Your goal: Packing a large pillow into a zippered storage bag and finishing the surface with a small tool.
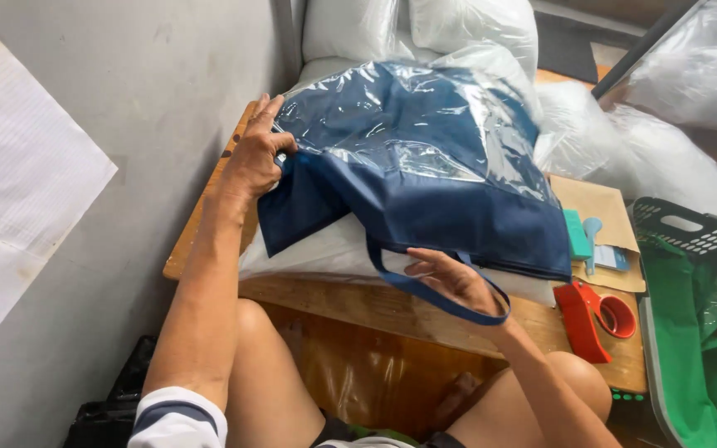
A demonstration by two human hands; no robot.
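Gripping the far left edge of the navy fabric bag (425, 199), the left hand (255, 158) has its fingers curled shut on the cloth where the clear plastic panel (408, 116) begins. The bag lies across a white pillow-like pack (325, 249) on the wooden worktop (392, 311), its long axis running from upper left to lower right, mouth and handles toward the person. The right hand (454, 282) sits at the bag's near lower edge, palm up, fingers loosely spread and partly open, touching the underside of the cloth; the blue strap loop (441, 303) hangs around it, so it looks hooked rather than pinched. That hand is the nearer one to the handle; the left is nearer to the plastic side. To the right lie a red tape dispenser (595, 319), a brown envelope (595, 211) with small teal items on it, and a crate with green bags (707, 332). White filled plastic sacks (458, 25) pile behind.
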